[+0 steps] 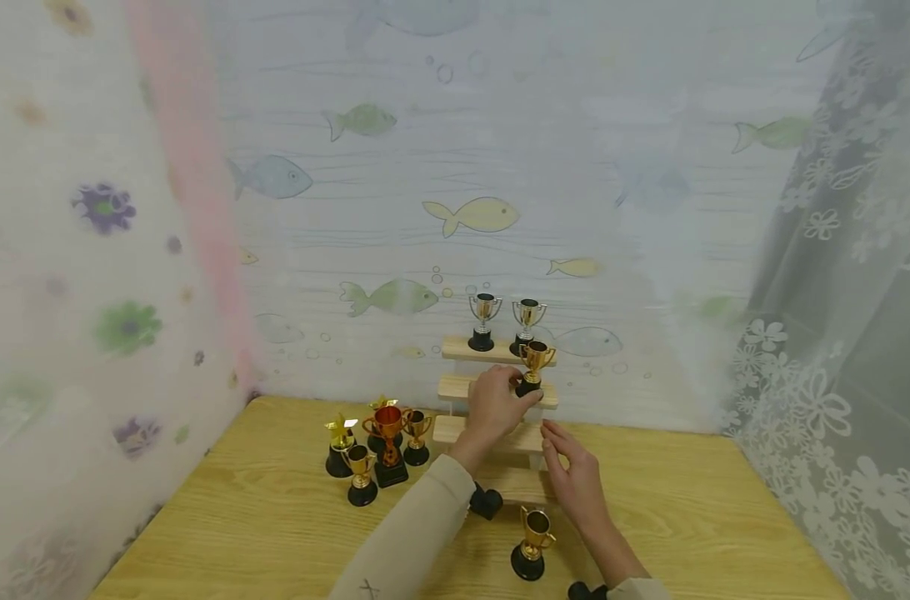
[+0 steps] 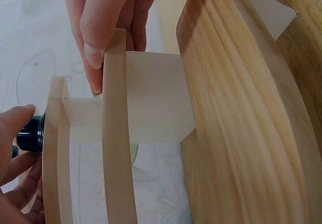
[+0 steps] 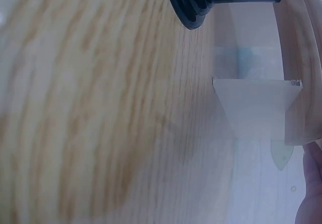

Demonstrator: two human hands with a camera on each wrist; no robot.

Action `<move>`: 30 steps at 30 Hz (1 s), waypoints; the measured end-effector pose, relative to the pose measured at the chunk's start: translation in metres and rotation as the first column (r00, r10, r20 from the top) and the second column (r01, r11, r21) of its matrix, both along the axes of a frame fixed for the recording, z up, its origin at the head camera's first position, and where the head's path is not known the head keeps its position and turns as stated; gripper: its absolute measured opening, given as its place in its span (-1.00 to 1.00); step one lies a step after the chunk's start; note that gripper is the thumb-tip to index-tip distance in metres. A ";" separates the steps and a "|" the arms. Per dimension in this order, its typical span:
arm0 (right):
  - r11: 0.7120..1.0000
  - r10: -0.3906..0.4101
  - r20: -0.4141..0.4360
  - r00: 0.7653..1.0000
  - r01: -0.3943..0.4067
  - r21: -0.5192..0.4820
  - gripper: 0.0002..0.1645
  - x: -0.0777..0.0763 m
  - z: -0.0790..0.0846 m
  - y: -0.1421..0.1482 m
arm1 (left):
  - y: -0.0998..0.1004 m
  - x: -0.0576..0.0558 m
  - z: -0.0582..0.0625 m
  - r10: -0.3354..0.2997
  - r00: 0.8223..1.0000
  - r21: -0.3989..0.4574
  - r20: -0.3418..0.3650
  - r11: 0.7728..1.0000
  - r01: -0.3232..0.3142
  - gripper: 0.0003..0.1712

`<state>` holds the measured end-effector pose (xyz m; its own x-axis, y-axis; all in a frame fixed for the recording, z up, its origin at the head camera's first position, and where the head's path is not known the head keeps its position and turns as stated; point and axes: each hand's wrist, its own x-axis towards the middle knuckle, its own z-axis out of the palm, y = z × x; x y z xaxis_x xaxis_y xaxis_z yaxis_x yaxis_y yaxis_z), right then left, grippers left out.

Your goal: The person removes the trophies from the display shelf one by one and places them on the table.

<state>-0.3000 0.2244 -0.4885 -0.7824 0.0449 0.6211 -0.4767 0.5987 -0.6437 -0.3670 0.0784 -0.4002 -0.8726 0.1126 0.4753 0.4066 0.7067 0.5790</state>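
Note:
My left hand (image 1: 496, 404) pinches the black base of a small gold trophy cup (image 1: 536, 357) at the right part of the second tier down of a wooden step stand (image 1: 455, 429). In the left wrist view that black base (image 2: 32, 133) is upright against the board, between thumb and fingers. My right hand (image 1: 578, 475) touches the right end of a lower board with fairly straight fingers. Two silver trophy cups (image 1: 485, 308) stand on the top tier. Another gold trophy cup (image 1: 532, 542) stands on the table in front of the stand.
Left of the stand, a cluster of several trophies stands on the wooden table (image 1: 260, 500), among them a red-orange cup (image 1: 386, 423) and a gold star trophy (image 1: 341, 429). A fish-print curtain (image 1: 395, 208) hangs behind. A black trophy base (image 3: 201, 0) shows in the right wrist view.

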 end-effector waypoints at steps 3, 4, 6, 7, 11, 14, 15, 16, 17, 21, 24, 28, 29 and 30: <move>1.000 0.004 0.009 1.000 -0.004 0.000 -0.63 0.000 -0.001 0.000 | 0.001 -0.001 -0.001 0.017 1.000 -0.001 -0.002 1.000 -0.017 -0.54; 1.000 0.003 0.011 1.000 -0.003 0.000 -0.63 0.000 -0.001 -0.001 | 0.002 -0.001 -0.001 0.023 1.000 -0.001 -0.001 1.000 -0.023 -0.54; 1.000 0.002 0.008 1.000 -0.002 0.000 -0.63 0.000 -0.001 -0.001 | 0.003 -0.002 -0.002 0.035 0.999 -0.005 -0.007 0.999 -0.035 -0.55; 1.000 0.000 0.007 1.000 0.000 0.000 -0.63 0.001 -0.001 -0.001 | 0.004 -0.003 -0.003 0.040 0.999 -0.012 -0.008 0.999 -0.041 -0.55; 1.000 -0.009 0.003 1.000 0.009 0.006 -0.64 0.002 0.000 -0.002 | 0.006 -0.004 -0.004 0.058 0.998 -0.044 -0.025 0.997 -0.059 -0.55; 1.000 -0.010 0.005 1.000 0.010 0.013 -0.63 0.003 0.002 -0.002 | 0.006 -0.004 -0.003 0.057 0.998 -0.054 -0.028 0.997 -0.059 -0.55; 1.000 -0.009 0.006 1.000 0.009 0.015 -0.62 0.003 0.003 -0.002 | 0.006 -0.004 -0.003 0.056 0.998 -0.053 -0.028 0.997 -0.057 -0.56; 1.000 -0.011 0.011 1.000 0.011 0.017 -0.62 0.003 0.003 -0.002 | 0.006 -0.003 -0.002 0.053 0.998 -0.050 -0.029 0.997 -0.054 -0.56; 1.000 -0.009 0.010 1.000 0.009 0.019 -0.62 0.003 0.004 -0.002 | 0.005 -0.003 -0.002 0.049 0.998 -0.046 -0.030 0.998 -0.051 -0.56; 1.000 -0.006 0.011 1.000 0.006 0.021 -0.62 0.003 0.005 -0.001 | 0.004 -0.002 0.000 0.035 0.999 -0.040 -0.032 0.999 -0.037 -0.55; 1.000 -0.006 0.010 1.000 0.006 0.020 -0.62 0.002 0.005 -0.001 | 0.003 -0.003 -0.001 0.023 0.999 -0.049 -0.026 0.999 -0.024 -0.54; 1.000 0.000 0.009 1.000 0.000 0.018 -0.62 0.003 0.004 -0.001 | 0.000 -0.003 -0.001 -0.005 1.000 -0.042 -0.013 0.999 0.004 -0.54; 1.000 0.002 0.010 1.000 -0.002 0.017 -0.62 0.003 0.003 -0.001 | -0.001 -0.002 0.000 -0.014 1.000 -0.043 -0.010 0.999 0.013 -0.55; 1.000 0.003 0.011 1.000 -0.003 0.016 -0.62 0.003 0.003 -0.001 | -0.002 -0.002 0.000 -0.020 1.000 -0.043 -0.010 0.999 0.020 -0.56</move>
<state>-0.2970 0.2236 -0.4852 -0.7892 0.0328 0.6133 -0.4716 0.6073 -0.6394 -0.3688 0.0764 -0.4006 -0.8650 0.1505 0.4786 0.4268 0.7223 0.5442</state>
